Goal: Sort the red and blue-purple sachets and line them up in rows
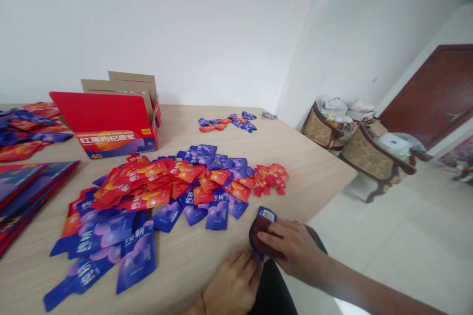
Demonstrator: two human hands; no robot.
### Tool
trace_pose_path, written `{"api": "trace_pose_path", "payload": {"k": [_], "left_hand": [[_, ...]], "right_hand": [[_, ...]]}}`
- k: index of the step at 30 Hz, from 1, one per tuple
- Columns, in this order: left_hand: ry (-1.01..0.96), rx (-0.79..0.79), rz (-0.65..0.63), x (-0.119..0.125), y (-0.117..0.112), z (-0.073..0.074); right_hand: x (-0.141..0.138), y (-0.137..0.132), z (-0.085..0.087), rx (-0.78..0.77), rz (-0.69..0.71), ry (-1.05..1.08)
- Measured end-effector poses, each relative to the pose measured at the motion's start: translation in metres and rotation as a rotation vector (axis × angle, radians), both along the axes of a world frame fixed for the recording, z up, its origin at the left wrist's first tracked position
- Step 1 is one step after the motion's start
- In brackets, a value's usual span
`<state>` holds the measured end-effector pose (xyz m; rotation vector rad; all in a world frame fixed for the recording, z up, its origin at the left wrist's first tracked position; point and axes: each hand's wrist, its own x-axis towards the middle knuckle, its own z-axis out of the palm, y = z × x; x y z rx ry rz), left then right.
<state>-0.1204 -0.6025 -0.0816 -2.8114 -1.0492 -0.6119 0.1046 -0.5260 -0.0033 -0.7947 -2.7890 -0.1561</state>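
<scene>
At the table's near right edge, my right hand (291,246) is closed over a dark brown rounded object (257,236) whose kind I cannot make out. That object lies on a blue sachet (266,214), whose end with a white barcode label sticks out beyond it. My left hand (236,280) has its fingers closed at the sachet's near end. Left of the hands spreads a pile of red sachets (151,199) and blue sachets (217,212). A small heap of little red packets (269,178) sits just beyond my right hand.
An open red carton (111,123) stands on the wooden table (177,275), beside flat printed boxes (33,192) and more sachets (33,125) at left. Other sachets (244,124) lie toward the back. Two patterned armchairs (373,157) loaded with bags stand beyond the table's right edge.
</scene>
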Motion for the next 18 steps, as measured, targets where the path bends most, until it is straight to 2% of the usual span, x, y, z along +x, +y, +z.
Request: {"api": "trace_pose_path", "payload": {"k": [4, 7, 15, 18], "left_hand": [[0.065, -0.07, 0.02, 0.0, -0.003, 0.001], [0.067, -0.057, 0.016, 0.0, -0.003, -0.001], [0.069, -0.001, 0.003, 0.0, -0.002, -0.003], [0.074, -0.003, 0.002, -0.001, -0.002, -0.006]], "right_hand": [[-0.009, -0.003, -0.007, -0.111, 0.02, -0.072], [-0.006, 0.005, -0.008, -0.124, -0.004, -0.099], [0.02, 0.057, -0.007, -0.124, -0.26, -0.079], [0.023, 0.057, -0.003, -0.072, -0.283, 0.018]]}}
